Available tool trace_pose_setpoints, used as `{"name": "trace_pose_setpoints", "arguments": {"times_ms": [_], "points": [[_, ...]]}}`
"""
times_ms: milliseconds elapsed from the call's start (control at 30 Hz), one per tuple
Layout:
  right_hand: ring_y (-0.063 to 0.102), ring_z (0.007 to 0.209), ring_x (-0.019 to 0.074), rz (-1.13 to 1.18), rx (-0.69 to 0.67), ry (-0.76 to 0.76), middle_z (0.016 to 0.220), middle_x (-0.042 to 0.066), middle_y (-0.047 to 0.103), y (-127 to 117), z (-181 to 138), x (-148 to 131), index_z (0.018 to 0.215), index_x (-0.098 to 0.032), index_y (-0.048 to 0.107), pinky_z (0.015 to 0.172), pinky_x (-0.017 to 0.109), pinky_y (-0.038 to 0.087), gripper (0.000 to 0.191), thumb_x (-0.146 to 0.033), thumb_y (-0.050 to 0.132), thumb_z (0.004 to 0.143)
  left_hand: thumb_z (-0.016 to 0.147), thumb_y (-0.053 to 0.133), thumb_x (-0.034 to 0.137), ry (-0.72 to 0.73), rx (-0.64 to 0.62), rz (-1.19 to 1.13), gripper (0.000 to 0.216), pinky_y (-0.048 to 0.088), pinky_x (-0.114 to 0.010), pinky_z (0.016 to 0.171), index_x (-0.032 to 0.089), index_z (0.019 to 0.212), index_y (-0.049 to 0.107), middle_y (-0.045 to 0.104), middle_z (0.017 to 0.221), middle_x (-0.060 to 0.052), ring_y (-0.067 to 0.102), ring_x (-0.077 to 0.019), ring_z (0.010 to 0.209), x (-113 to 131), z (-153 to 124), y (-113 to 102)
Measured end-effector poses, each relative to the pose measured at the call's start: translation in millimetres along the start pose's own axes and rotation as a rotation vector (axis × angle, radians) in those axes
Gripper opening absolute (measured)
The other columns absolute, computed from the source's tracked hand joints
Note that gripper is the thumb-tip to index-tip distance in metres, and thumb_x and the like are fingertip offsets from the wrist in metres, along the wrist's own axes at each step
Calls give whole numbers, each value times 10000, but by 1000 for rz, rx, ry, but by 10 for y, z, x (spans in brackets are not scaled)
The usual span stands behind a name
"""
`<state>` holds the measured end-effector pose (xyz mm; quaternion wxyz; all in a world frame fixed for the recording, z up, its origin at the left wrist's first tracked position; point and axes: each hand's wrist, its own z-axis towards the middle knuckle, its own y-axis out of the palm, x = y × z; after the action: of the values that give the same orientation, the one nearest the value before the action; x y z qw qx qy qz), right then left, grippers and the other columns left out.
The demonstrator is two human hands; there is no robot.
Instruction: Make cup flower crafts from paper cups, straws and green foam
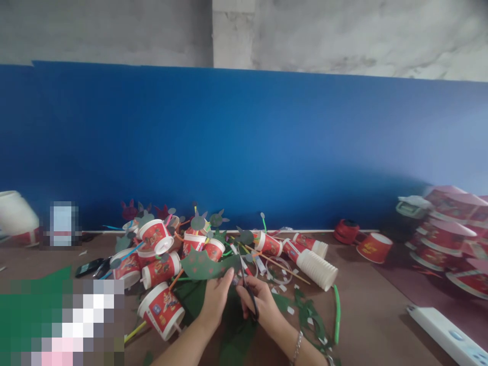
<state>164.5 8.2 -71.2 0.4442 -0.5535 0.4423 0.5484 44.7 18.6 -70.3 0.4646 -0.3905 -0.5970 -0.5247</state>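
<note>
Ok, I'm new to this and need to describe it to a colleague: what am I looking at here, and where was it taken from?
There is no machine, just a person's two bare hands, seen by a camera on their head looking forward and down. The left hand holds a green cut-out with reddish spots. The right hand has its fingers around dark-handled scissors, the blades close to the cut-out's edge. On the brown table lie decorated red-and-white cups, a stack of nested cups, green scraps and a white power strip. Pixelated patches hide some of the left side.
</note>
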Motion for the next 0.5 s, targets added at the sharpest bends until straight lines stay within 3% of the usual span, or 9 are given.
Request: {"name": "trace_pose_setpoints", "arguments": {"times_ms": [233, 500], "points": [[418, 319, 69, 21, -23, -1, 397, -75, 466, 13, 2, 51, 714, -166, 507, 326, 167, 307, 417, -569, 611, 699, 724, 627, 464, 83, 98, 125, 336, 431, -254, 612, 139, 646, 652, 652, 623, -30, 605, -187, 666, -98, 85, -57], [437, 367, 74, 49, -25, -44, 453, -65, 492, 20, -13, 71, 755, -179, 498, 367, 172, 339, 406, -572, 597, 726, 716, 623, 469, 95, -22, 130, 354, 413, -247, 581, 145, 578, 586, 581, 548, 5, 544, -159, 581, -23, 40, -22]]}}
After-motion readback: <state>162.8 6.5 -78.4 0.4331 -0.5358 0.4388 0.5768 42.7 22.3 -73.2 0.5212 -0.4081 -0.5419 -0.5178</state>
